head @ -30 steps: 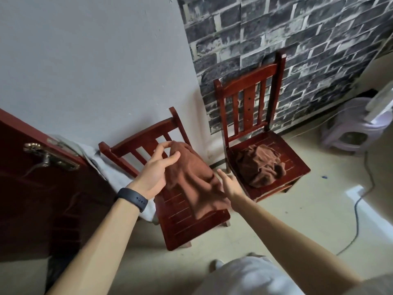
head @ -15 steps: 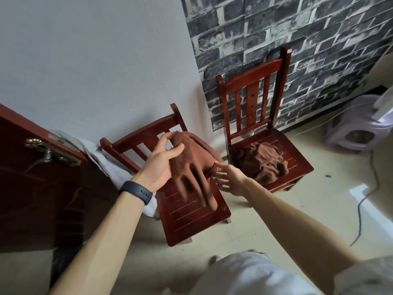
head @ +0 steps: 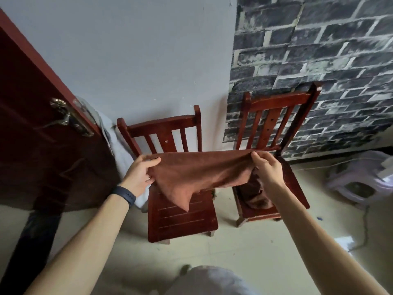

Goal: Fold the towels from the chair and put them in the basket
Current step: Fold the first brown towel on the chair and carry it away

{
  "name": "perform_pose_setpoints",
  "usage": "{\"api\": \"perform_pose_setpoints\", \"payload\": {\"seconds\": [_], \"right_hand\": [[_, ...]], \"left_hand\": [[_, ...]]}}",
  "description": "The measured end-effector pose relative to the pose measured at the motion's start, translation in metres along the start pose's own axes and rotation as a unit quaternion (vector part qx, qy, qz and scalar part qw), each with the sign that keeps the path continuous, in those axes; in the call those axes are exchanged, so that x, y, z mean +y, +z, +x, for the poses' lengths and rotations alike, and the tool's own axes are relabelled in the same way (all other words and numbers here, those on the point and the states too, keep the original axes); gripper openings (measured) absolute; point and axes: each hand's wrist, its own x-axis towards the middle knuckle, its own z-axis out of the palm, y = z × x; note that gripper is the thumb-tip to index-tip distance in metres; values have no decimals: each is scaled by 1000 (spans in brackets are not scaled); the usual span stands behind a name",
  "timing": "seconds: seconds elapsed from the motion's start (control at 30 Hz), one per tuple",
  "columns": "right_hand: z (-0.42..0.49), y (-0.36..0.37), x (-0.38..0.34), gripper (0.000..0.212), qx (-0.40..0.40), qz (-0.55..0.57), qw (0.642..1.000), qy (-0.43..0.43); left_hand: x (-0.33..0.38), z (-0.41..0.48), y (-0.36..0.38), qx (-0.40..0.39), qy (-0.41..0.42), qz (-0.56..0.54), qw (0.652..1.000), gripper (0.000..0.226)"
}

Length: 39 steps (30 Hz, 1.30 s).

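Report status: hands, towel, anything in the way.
Hands: left hand and right hand each hold a top corner. Between them the towel hangs spread above left chair, unfolded. On right chair, second towel crumpled. No basket in view.

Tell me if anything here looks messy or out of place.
A second towel lies crumpled and unfolded on the right chair. A pale cloth hangs between the door and the left chair. The held towel, pinched by the left hand and right hand, sags to a point at one corner.
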Motion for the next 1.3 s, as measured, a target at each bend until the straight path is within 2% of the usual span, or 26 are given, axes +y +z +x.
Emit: {"api": "perform_pose_setpoints", "payload": {"seconds": [0.07, 0.13, 0.23, 0.33, 0.4, 0.43, 0.5, 0.57, 0.6, 0.67, 0.77, 0.83, 0.87, 0.9, 1.0, 1.17, 1.23, 1.3], "right_hand": [[2, 0, -10, 9, 11, 22, 1000, -1], [5, 0, -17, 7, 15, 40, 999, 1], [6, 2, -30, 10, 5, 61, 998, 21], [6, 6, -45, 15, -30, 122, 990, 58], [7, 9, -52, 9, -75, 176, 974, 125], [7, 11, -54, 15, -109, 184, 962, 170], [8, 15, -51, 39, -197, 139, 939, 244], [10, 22, -35, 63, -277, 32, 914, 294], [10, 24, -22, 69, -287, -41, 904, 316], [5, 28, 7, 70, -284, -166, 870, 368], [-7, 30, 45, 51, -251, -254, 833, 422], [-15, 31, 58, 39, -222, -249, 853, 402], [-18, 32, 60, 44, -198, -220, 876, 381], [-20, 32, 60, 49, -174, -172, 898, 367], [-23, 30, 47, 35, -115, -2, 940, 323], [-22, 19, 19, 20, -117, 165, 941, 270], [-19, 14, 10, 21, -108, 197, 939, 261], [-14, 13, 3, 16, -60, 191, 953, 229]], "left_hand": [[0, 2, -9, 5, -19, -64, 998, 17], [-1, 3, -16, 0, -12, -64, 998, 19], [-2, 6, -21, 21, 71, 50, 996, 21], [7, 12, -24, 70, 167, 133, 974, 21], [16, 16, -27, 89, 211, 158, 961, 21], [20, 18, -28, 92, 227, 173, 954, 21], [25, 20, -30, 87, 244, 210, 943, 22], [28, 24, -32, 76, 245, 225, 940, 24], [29, 25, -33, 72, 243, 226, 941, 24], [30, 25, -34, 60, 234, 226, 943, 22], [23, 26, -36, 44, 214, 243, 945, 20], [15, 26, -39, 41, 198, 248, 947, 19], [12, 25, -40, 41, 187, 248, 950, 19], [9, 24, -41, 42, 177, 246, 952, 19], [7, 20, -46, 62, 134, 181, 972, 20], [5, 22, -57, 65, 84, 102, 989, 15], [3, 23, -56, 67, 95, 97, 988, 15], [3, 23, -54, 74, 113, 86, 987, 17]]}}
